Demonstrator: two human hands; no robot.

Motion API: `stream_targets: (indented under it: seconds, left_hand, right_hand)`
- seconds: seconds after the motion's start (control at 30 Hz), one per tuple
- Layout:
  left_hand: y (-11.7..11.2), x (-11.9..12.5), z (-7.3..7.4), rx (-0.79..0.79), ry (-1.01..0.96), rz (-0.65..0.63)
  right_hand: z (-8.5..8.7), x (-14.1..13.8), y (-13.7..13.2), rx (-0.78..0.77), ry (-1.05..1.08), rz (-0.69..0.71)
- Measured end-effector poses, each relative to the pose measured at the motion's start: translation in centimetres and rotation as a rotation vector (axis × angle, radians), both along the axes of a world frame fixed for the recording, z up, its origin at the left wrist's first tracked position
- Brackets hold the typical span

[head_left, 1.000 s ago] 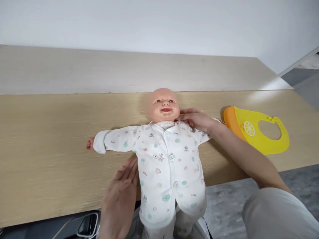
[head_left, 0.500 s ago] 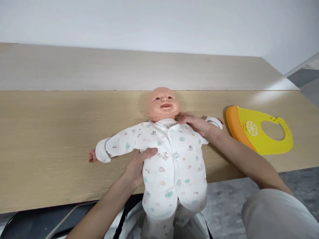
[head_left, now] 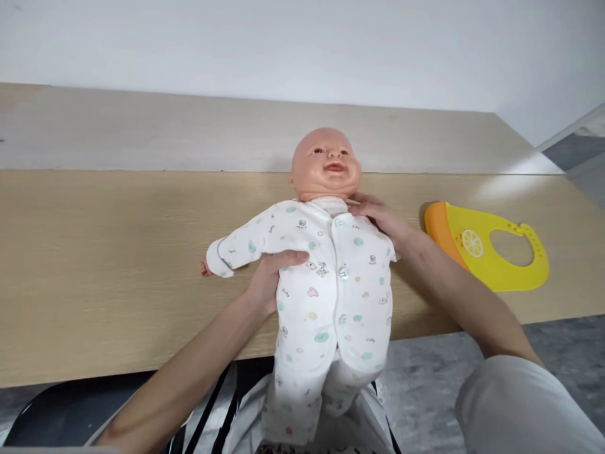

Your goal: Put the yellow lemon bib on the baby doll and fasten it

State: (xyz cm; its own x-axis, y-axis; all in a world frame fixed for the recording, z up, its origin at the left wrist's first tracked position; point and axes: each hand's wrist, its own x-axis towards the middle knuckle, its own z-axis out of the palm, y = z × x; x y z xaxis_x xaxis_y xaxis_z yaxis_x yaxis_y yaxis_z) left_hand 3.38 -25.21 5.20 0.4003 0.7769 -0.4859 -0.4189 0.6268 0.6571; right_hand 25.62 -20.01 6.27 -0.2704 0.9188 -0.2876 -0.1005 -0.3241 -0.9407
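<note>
the left hand (head_left: 271, 277) is gripping the baby doll (head_left: 326, 265) at its side, thumb lying across the printed white romper (head_left: 331, 302), while the right hand (head_left: 378, 217) is closing on the doll's shoulder by the neck, fingers probably tucked behind. the doll is lying along the near edge of the wooden table (head_left: 94, 252), legs hanging off it. a yellow and orange silicone bib (head_left: 482, 246) is lying flat near the right forearm.

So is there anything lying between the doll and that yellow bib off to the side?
Nothing loose lies between them. The doll and the yellow bib are apart on the wooden table, and only the person's own right arm crosses that stretch, its right hand on the doll's shoulder. The left hand grips the doll's side.
</note>
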Motion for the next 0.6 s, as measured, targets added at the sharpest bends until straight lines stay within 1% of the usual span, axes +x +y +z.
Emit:
stream_targets:
  seconds: [0.13,0.23,0.3,0.4,0.5,0.6]
  left_hand:
    - [1.0,0.4,1.0,0.106,-0.005,-0.047]
    - [2.3,0.3,1.5,0.189,0.030,-0.059]
    - [3.2,0.3,1.8,0.246,0.041,-0.044]
    - [4.5,0.3,2.6,0.326,0.008,0.006]
    - [5.7,0.5,3.4,0.408,-0.049,0.040]
    - [6.7,0.5,3.8,0.484,-0.068,0.042]
  right_hand:
    - [1.8,0.5,0.5,0.107,-0.110,-0.085]
    - [3.4,0.5,1.4,0.222,-0.172,-0.098]
    - [4.5,0.4,2.4,0.298,-0.174,-0.082]
    - [6.0,0.2,3.9,0.376,-0.176,-0.077]
    - [6.8,0.0,5.3,0.418,-0.178,-0.076]
    - [7.2,0.0,6.6,0.452,-0.174,-0.071]
